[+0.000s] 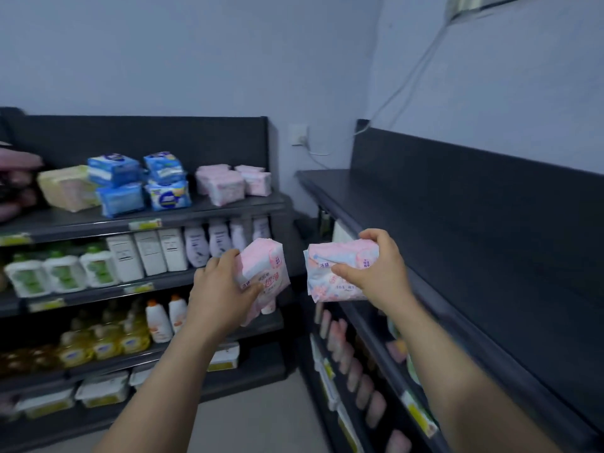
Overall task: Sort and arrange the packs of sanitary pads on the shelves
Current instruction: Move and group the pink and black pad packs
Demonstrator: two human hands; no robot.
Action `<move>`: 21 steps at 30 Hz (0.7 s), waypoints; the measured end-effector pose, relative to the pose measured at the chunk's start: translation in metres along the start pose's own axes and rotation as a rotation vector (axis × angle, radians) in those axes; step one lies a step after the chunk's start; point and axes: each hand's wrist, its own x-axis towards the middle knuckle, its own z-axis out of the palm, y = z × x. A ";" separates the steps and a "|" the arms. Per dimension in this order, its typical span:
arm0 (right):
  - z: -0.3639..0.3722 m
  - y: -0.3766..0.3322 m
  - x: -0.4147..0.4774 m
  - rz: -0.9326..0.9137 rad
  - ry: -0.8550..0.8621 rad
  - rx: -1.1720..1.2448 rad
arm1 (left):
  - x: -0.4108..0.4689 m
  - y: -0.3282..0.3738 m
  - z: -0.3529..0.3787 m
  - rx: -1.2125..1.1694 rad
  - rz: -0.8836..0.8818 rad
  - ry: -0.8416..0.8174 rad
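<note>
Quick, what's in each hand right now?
Left hand: closed on a pink pack of pads.
Right hand: closed on a pink and white pack of pads.

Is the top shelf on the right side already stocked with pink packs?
No, the right top shelf is bare, while both pink packs are in the left hand and right hand.

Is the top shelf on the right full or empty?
Empty as far as visible: the right top shelf shows only bare dark surface, no packs.
</note>
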 end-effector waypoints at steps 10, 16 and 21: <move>0.101 0.014 0.153 -0.118 -0.162 0.053 | 0.131 -0.035 0.020 0.091 -0.161 0.152; 0.163 0.028 0.238 -0.157 -0.195 0.045 | 0.201 -0.053 0.042 0.102 -0.287 0.218; 0.222 0.041 0.288 -0.160 -0.212 0.053 | 0.265 -0.089 0.056 0.167 -0.315 0.246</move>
